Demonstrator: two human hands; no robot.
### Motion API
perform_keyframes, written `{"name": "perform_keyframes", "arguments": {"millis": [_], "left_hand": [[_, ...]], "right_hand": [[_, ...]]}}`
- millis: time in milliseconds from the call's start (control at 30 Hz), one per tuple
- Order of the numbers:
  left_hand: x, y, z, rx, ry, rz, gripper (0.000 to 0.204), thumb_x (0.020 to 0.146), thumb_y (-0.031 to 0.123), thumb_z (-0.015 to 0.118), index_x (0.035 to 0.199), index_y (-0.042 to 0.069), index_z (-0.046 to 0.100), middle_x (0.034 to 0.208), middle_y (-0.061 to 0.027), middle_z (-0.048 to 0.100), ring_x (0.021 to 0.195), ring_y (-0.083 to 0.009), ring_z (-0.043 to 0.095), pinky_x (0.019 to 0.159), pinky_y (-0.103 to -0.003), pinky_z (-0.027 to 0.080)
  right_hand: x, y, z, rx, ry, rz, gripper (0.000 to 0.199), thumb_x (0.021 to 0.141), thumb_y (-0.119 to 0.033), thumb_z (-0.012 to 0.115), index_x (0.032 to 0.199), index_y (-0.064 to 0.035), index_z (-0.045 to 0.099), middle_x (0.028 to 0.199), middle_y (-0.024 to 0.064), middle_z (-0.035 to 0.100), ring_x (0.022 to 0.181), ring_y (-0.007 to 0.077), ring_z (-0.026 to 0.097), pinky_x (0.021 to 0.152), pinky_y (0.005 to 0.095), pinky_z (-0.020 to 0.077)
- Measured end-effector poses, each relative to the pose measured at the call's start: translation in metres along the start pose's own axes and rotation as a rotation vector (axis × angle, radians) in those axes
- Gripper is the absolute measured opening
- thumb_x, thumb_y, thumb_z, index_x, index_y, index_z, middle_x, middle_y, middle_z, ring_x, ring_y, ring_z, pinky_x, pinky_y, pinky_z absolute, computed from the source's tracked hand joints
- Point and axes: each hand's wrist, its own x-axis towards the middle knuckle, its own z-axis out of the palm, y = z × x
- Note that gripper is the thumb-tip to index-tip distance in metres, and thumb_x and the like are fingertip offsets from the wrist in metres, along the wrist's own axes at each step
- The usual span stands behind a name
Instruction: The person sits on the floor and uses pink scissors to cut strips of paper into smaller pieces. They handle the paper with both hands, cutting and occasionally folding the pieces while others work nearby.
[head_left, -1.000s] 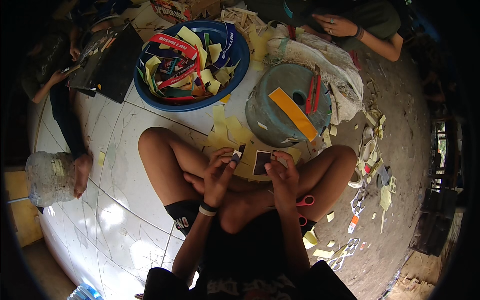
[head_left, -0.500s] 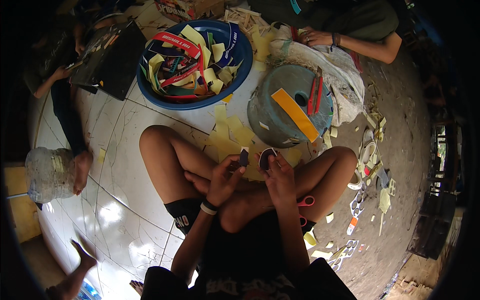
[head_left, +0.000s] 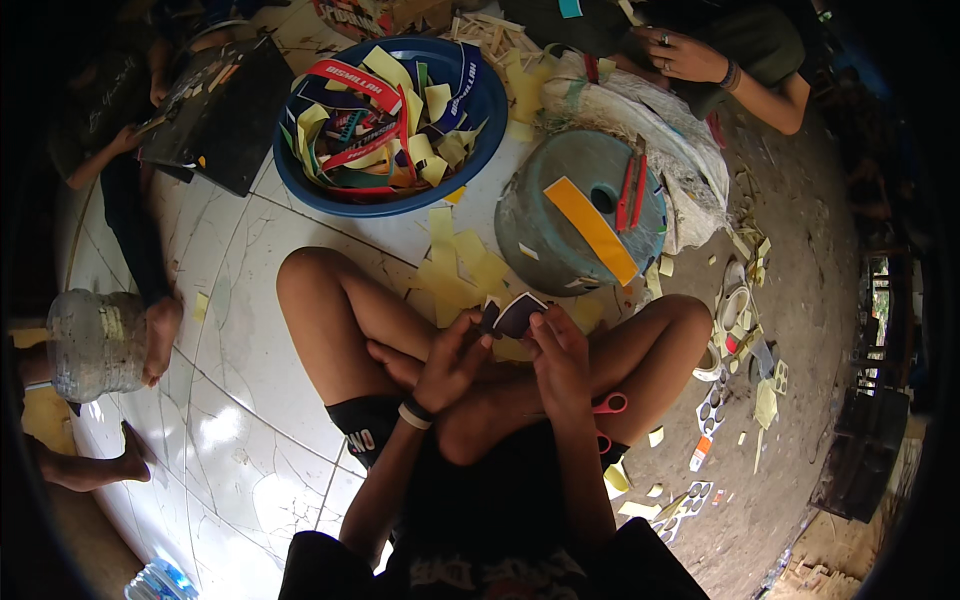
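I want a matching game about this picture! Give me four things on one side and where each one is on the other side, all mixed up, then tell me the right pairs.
Things:
1. small dark sticker piece
2. long yellow paper strip
3. red-handled scissors
4. clear plastic water jug

Places:
A. lying beside the person's right leg
B. on top of the upturned grey-green bucket
C. at the far left, under a bare foot
D. pinched between the left hand and the right hand

Pairs: 1-D, 2-B, 3-A, 4-C
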Motion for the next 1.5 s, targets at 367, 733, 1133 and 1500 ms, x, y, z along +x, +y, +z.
{"name": "perform_keyframes", "arguments": {"millis": [367, 733, 1133, 1500], "left_hand": [[-0.002, -0.002, -0.006, 0.232, -0.050, 0.058, 0.026, 0.103, 0.007, 0.054, 0.128, -0.001, 0.055, 0.103, -0.0122, 0.065, 0.095, -0.0227, 0.062, 0.086, -0.035, 0.049], [-0.002, -0.007, -0.005, 0.351, -0.011, 0.067, 0.029, 0.103, 0.008, 0.057, 0.129, -0.006, 0.056, 0.109, -0.0202, 0.064, 0.099, -0.0329, 0.063, 0.089, -0.038, 0.049], [0.001, -0.006, -0.005, 0.326, -0.042, 0.074, 0.025, 0.102, 0.009, 0.058, 0.124, -0.005, 0.057, 0.105, -0.0184, 0.063, 0.097, -0.0310, 0.063, 0.086, -0.039, 0.049], [0.003, -0.006, -0.007, 0.327, -0.079, 0.101, 0.022, 0.101, 0.009, 0.059, 0.118, -0.005, 0.057, 0.103, -0.0204, 0.061, 0.095, -0.0355, 0.062, 0.084, -0.039, 0.049]], "right_hand": [[0.006, 0.013, 0.007, -0.130, 0.158, 0.000, 0.017, 0.099, -0.017, 0.077, 0.108, -0.0095, 0.065, 0.110, 0.0022, 0.071, 0.101, 0.0121, 0.069, 0.087, 0.0314, 0.0562], [0.006, 0.028, 0.016, -0.072, 0.211, -0.054, 0.015, 0.097, -0.014, 0.079, 0.099, -0.0072, 0.067, 0.101, 0.0031, 0.074, 0.092, 0.0100, 0.068, 0.082, 0.0273, 0.0545], [0.008, 0.036, 0.013, -0.072, 0.187, -0.107, 0.022, 0.093, -0.004, 0.081, 0.109, -0.0028, 0.065, 0.106, 0.0071, 0.074, 0.097, 0.0111, 0.069, 0.086, 0.0265, 0.0550], [0.007, 0.033, 0.016, 0.002, 0.204, -0.029, 0.017, 0.095, -0.006, 0.079, 0.106, -0.0036, 0.066, 0.103, 0.0058, 0.074, 0.094, 0.0109, 0.070, 0.086, 0.0256, 0.0555]]}}
